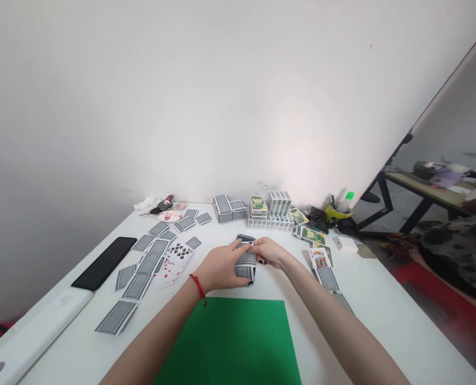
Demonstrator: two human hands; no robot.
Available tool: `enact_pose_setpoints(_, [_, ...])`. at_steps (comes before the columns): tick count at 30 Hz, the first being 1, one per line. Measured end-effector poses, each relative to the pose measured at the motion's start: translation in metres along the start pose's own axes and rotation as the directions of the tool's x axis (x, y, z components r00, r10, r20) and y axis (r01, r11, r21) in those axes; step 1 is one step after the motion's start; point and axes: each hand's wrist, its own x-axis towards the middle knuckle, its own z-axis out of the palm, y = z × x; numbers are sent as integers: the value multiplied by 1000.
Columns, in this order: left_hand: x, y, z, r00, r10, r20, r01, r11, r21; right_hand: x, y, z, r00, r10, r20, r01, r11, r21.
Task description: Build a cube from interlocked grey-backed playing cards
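Note:
A stack of grey-backed playing cards (244, 271) lies in the middle of the white table, just beyond the green sheet (238, 334). My left hand (223, 266), with a red string bracelet on its wrist, grips the stack from the left, its thumb at the near end and fingers across the top. From the right, my right hand (268, 252) pinches the far part of the same stack with bent fingers. Parts of the cards are hidden under both hands.
Loose cards (145, 270) spread on the left near a black phone (104, 263). Card stacks (223, 207) and boxed decks (270, 219) stand by the wall. On the right are more cards (327, 278) and a yellow holder (338, 213). A person (458, 256) is at far right.

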Motion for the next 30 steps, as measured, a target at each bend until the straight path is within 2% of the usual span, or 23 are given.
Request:
enact_pose_setpoints(8, [12,-9,-11,994,83,77,-75,992,-101,-3,2,3,1000,4,-24,-5,999,-34])
enact_pose_setpoints(15, [10,-13,-15,994,12,108,8,983,-185,-7,2,5,999,-52,-15,51,998,-47])
enact_pose_setpoints(20, [7,-11,-7,1000,26,-8,-27,981,-194,-8,4,6,999,-47,-9,47,998,-44])
enact_pose_setpoints(25, [6,-10,-1,997,34,-76,-38,998,-55,-8,7,6,999,-27,-28,26,999,-31])
enact_pose_setpoints(30, [0,-2,10,963,197,-182,-174,976,134,-9,7,8,998,-34,-57,33,999,-24])
